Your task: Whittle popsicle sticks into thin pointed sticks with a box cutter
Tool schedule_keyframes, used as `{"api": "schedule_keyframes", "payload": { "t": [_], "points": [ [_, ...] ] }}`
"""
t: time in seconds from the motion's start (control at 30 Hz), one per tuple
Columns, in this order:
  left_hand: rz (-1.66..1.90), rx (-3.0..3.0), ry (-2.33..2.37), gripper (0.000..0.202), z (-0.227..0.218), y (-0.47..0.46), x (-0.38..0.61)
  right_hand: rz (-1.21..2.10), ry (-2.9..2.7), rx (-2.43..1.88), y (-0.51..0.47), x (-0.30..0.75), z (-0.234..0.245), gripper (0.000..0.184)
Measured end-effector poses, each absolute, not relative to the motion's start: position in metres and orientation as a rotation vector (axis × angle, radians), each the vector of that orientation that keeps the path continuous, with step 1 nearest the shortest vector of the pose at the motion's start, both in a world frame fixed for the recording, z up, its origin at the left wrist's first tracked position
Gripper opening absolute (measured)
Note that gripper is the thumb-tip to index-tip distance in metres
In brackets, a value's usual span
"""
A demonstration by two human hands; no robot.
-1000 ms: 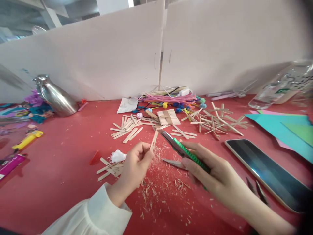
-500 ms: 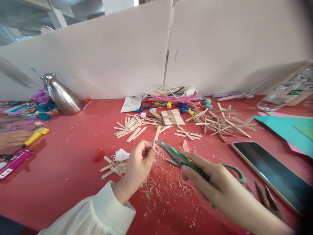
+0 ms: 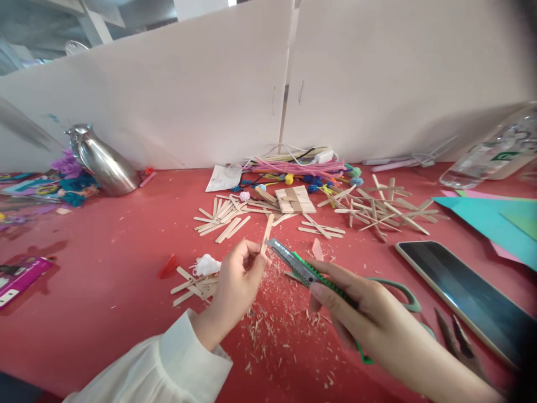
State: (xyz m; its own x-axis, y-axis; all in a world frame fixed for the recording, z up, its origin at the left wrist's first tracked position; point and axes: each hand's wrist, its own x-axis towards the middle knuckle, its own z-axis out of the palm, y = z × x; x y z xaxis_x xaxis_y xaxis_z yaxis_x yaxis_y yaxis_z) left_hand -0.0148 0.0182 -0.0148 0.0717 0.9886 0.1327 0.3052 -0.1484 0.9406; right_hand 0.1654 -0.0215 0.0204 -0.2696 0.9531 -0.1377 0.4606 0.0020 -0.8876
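Pinched upright between the fingers and thumb of my left hand (image 3: 241,274) is a wooden craft stick (image 3: 268,229). My right hand (image 3: 356,305) grips a green utility knife (image 3: 310,274), its blade extended and pointing left. The blade tip meets or nearly meets the right edge of the stick; exact contact is hard to tell. Below both hands, wood shavings (image 3: 285,330) are scattered over the red table (image 3: 113,263). Scissors (image 3: 403,291) lie partly hidden beneath my right hand.
Craft sticks (image 3: 222,215) lie in loose piles ahead, beside a stick bundle (image 3: 296,200) and pipe cleaners (image 3: 293,168). A phone (image 3: 457,291) and pliers (image 3: 455,338) are at right. A steel jug (image 3: 104,162) stands back left, a plastic bottle (image 3: 482,157) back right.
Another person's hand and the yellow tool at the far left have left the view. My hands and the knife have barely shifted.
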Motion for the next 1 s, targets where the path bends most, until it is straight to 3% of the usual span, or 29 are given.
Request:
{"api": "schedule_keyframes", "payload": {
  "t": [0.27, 0.5, 0.6, 0.77, 0.87, 1.0],
  "points": [
    [1.12, 1.667, 1.342, 0.015, -0.016, 0.017, -0.017, 1.462, -1.609, -1.406, -0.021, 0.166, 0.017, 0.033],
    [1.12, 1.7, 1.35, 0.013, -0.014, 0.017, -0.016, 1.367, -1.606, -1.432, -0.023, 0.163, 0.018, 0.031],
    [1.104, 1.746, 1.365, 0.013, -0.012, 0.016, -0.016, 1.115, -1.84, -1.445, -0.022, 0.163, 0.019, 0.029],
    [1.0, 1.796, 1.403, 0.013, -0.009, 0.017, -0.016, 0.428, -2.142, -1.384, -0.022, 0.166, 0.01, 0.023],
    [0.966, 1.824, 1.396, 0.015, -0.008, 0.018, -0.017, 0.079, -2.147, -1.331, -0.025, 0.166, 0.005, 0.029],
    [0.972, 1.83, 1.39, 0.012, -0.008, 0.019, -0.018, -0.1, -2.151, -1.313, -0.026, 0.166, 0.005, 0.03]
  ]
}}
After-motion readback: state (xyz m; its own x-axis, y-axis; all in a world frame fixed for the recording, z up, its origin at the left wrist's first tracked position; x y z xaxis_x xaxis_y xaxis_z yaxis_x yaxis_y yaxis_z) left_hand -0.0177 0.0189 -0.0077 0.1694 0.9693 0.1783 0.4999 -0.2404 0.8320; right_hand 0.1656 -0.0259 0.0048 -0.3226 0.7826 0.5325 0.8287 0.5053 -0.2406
